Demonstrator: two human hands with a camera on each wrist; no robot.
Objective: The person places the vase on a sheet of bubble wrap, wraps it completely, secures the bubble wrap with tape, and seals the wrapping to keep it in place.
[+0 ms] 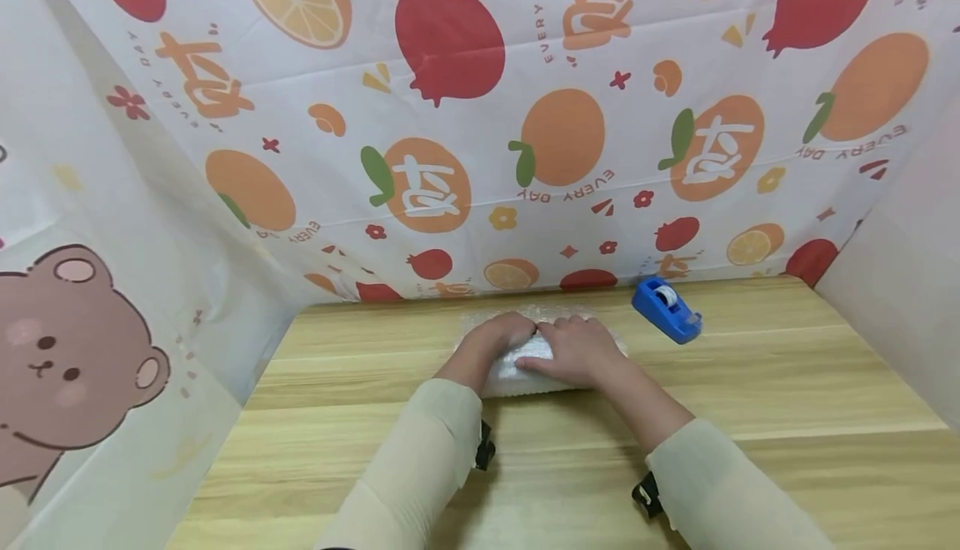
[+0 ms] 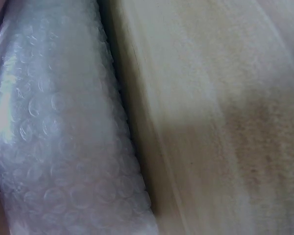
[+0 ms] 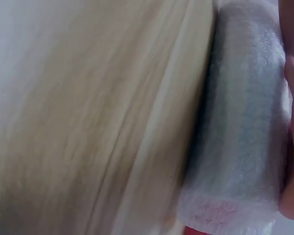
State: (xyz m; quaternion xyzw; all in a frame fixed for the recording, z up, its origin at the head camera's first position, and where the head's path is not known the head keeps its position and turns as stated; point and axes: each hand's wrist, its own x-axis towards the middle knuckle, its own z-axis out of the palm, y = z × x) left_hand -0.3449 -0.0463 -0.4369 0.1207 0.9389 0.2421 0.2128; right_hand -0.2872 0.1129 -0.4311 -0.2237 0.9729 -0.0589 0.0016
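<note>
A bundle rolled in clear bubble wrap (image 1: 517,379) lies near the far middle of the table, with both hands on top of it. My left hand (image 1: 504,332) bends over its left part, fingers curled at the wrap and partly hidden. My right hand (image 1: 581,346) rests on the right part, fingers extended over it and thumb spread to the left. The hands meet near the middle. The left wrist view shows the bubbled side of the bundle (image 2: 63,117) close up. In the right wrist view the bundle (image 3: 240,117) shows pale contents and a reddish patch at its end.
A blue tape dispenser (image 1: 667,308) with a tape roll stands to the right of the bundle, near the back edge. Fruit-printed cloth (image 1: 480,150) hangs along the back of the wooden table (image 1: 337,433). Cloth with a bear print (image 1: 75,350) hangs at the left.
</note>
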